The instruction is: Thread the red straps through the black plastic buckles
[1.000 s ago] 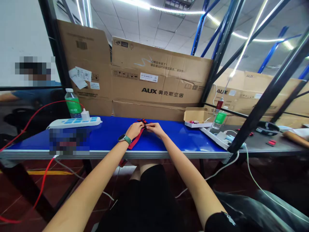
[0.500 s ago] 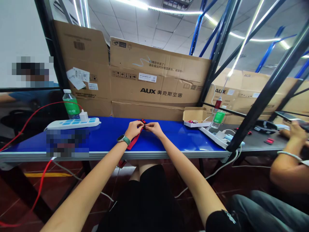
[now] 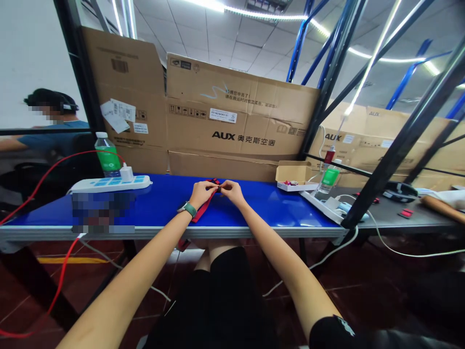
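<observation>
A red strap (image 3: 203, 211) with a dark piece at its far end lies slantwise on the blue tabletop (image 3: 269, 203). My left hand (image 3: 202, 193), with a watch on the wrist, is closed in a pinch on the strap near that end. My right hand (image 3: 233, 192) pinches at the small black piece (image 3: 218, 188) on the same end, its fingertips close to the left ones. Fingers cover much of the dark piece, so its exact form is hidden.
A power strip (image 3: 109, 184) and a water bottle (image 3: 107, 155) stand at left; a red cable crosses there. At right are an open small box (image 3: 296, 177), another bottle (image 3: 330, 177) and a rack post (image 3: 385, 145). Cardboard (image 3: 236, 121) walls the back. Co-workers sit on both sides.
My hands stay at the strap's dark end, with only a slight shift of the right fingers. The right-hand co-worker's raised arm and device have gone; a forearm now rests on the far table.
</observation>
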{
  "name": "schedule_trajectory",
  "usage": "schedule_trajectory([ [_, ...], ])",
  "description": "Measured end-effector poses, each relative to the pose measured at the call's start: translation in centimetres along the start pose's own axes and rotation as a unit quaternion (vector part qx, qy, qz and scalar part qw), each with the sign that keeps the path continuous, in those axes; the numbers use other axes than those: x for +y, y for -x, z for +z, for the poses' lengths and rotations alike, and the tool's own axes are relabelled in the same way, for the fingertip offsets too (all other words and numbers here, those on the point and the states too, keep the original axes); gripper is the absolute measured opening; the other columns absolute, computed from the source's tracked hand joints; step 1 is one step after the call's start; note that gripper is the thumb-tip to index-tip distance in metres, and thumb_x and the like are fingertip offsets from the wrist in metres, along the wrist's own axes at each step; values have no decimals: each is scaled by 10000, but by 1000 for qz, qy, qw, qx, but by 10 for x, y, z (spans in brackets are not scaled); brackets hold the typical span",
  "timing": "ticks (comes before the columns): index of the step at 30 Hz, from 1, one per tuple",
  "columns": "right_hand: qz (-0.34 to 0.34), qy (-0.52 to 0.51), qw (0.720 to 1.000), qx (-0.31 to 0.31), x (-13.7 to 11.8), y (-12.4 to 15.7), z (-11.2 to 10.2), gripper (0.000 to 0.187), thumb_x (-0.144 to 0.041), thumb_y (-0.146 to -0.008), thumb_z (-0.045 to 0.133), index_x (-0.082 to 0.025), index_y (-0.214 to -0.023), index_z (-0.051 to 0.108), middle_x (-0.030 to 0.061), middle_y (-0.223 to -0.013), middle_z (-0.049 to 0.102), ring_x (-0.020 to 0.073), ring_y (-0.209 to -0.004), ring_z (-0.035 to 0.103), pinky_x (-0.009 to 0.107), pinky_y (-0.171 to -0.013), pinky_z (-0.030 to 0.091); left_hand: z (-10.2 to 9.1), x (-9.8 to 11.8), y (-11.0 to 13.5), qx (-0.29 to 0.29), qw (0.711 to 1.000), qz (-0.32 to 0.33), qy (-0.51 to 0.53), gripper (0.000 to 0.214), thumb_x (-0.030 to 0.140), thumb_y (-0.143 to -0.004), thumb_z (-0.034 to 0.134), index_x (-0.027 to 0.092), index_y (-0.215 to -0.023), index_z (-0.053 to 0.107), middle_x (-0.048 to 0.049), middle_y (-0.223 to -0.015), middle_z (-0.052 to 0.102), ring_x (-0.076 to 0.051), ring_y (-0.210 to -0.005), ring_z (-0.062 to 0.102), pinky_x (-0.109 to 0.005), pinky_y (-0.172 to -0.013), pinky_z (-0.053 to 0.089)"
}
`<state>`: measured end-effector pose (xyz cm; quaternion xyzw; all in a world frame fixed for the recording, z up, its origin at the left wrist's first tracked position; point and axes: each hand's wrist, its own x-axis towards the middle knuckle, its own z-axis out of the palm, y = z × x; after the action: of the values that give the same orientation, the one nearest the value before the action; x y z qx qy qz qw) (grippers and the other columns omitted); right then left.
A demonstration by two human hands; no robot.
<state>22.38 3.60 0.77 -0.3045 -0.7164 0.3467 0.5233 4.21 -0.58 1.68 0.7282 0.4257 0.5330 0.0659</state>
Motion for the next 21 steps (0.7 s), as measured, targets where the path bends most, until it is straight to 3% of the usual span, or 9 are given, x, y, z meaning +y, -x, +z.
schedule_trajectory([
  [6, 40, -58, 997, -8, 1, -2, 4, 318, -419, -609, 800, -171, -788, 711, 9, -699, 707, 151, -615, 654, 261, -612, 564, 2, 1, 0, -28, 998, -12, 50, 137, 269, -805, 701, 185, -895, 762, -51, -873, 788, -209, -802, 723, -306, -791, 549],
  [12, 82, -82, 993, 31, -3, -1, 6, 351, -430, -572, 843, -174, -738, 669, 0, -692, 691, 139, -616, 647, 255, -610, 562, 3, -1, -2, -22, 1000, 13, 6, 112, 266, -861, 614, 194, -838, 697, -44, -837, 761, -191, -786, 693, -289, -769, 519],
  [21, 85, -89, 992, -12, -9, 1, 4, 355, -425, -614, 843, -154, -831, 768, 43, -787, 754, 164, -691, 687, 278, -686, 583, 2, -5, -2, 0, 999, 29, -22, 87, 205, -852, 591, 199, -835, 676, -48, -836, 740, -193, -773, 672, -298, -763, 517],
])
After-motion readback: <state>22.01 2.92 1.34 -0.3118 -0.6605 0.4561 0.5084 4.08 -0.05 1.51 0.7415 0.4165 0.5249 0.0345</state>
